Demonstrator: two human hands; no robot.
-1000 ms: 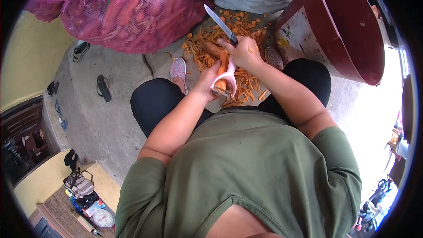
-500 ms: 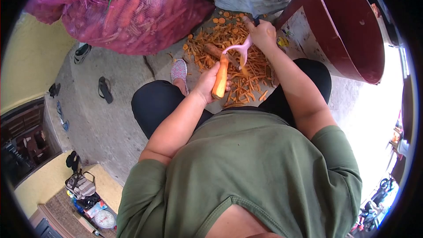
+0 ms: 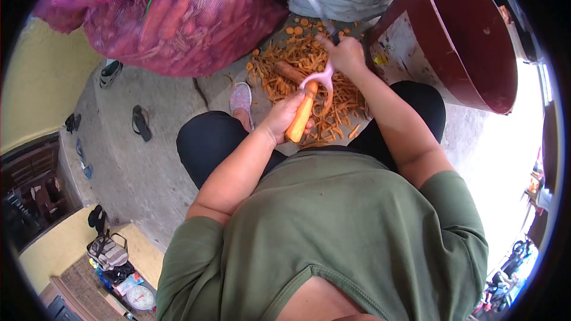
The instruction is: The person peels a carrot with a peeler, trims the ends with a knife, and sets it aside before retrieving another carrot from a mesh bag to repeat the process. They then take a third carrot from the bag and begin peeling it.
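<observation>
I saw the left hand (image 3: 279,116) clenched on the carrot (image 3: 299,120), just above centre. The right hand (image 3: 346,54) gripped the pink peeler (image 3: 324,80) at the carrot's 1 o'clock end. I judged that long, light strokes away from the thumb would serve best.

Orange carrot (image 3: 300,120), pink peeler (image 3: 322,78), orange peelings (image 3: 297,59), magenta mesh sack (image 3: 178,18), dark-red bucket (image 3: 470,35), olive-green shirt (image 3: 345,232)

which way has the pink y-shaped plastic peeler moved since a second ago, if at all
Yes. The pink peeler went up the orange carrot toward its far tip, nearer the dark red plastic bucket.
</observation>
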